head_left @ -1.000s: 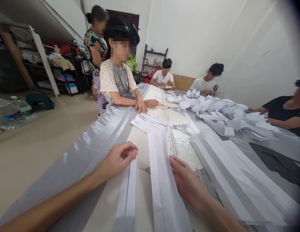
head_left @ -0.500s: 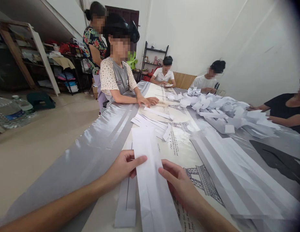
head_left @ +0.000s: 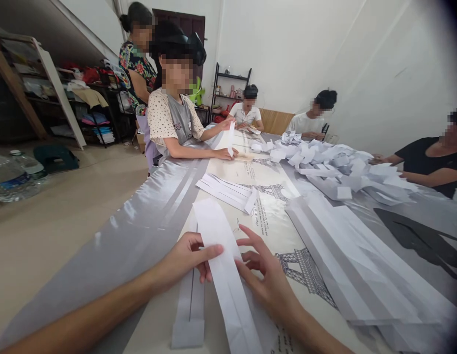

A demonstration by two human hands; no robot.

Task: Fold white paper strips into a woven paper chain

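Observation:
A long white folded paper strip (head_left: 234, 295) slants down in front of me, creased along its lower part. My left hand (head_left: 189, 258) pinches its left side, thumb on top and fingers beneath. At the opposite edge, my right hand (head_left: 263, 273) has its fingers spread, with the thumb tip at or just touching the paper. Underneath, to the left, lies another white strip (head_left: 187, 332) with a dark slit line and a folded end. Farther off, several folded white strips (head_left: 224, 189) lie side by side on the table.
Long white sheets (head_left: 346, 260) are stacked at the right, beside a dark flat piece (head_left: 416, 236). Behind them spreads a heap of paper pieces (head_left: 331, 160). A co-worker (head_left: 180, 118) across the left edge holds up a paper strip (head_left: 231, 137). Others sit around the tablecloth (head_left: 114, 260).
My right hand's fingers have spread from the paper's edge, and the paper looks narrower and tilts more. The co-worker has lifted a strip off the table. The view has shifted slightly.

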